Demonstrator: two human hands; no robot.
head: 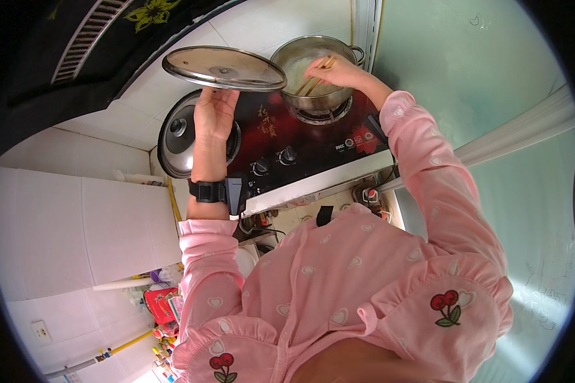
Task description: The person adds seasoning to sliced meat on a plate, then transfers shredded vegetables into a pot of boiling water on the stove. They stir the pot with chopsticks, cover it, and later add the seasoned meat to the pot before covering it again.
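Observation:
Raised above the stove's left half, a glass pot lid (225,69) with a metal rim tilts over my left hand (214,112), which holds it from below. My right hand (334,72) grips a pair of wooden chopsticks (311,86) whose tips reach down into a steel pot (318,99). Pale, cloudy contents (294,72) show inside the pot, partly hidden by my hand. The pot stands on the right burner (322,116) of a black and red gas cooktop (278,136).
A lidded wok (179,139) occupies the left burner, beside my left forearm. Two control knobs (287,155) face me. A dark range hood (96,52) overhangs the upper left. Frosted glass panels (460,62) stand close on the right. Bottles and packets (163,306) crowd the lower left.

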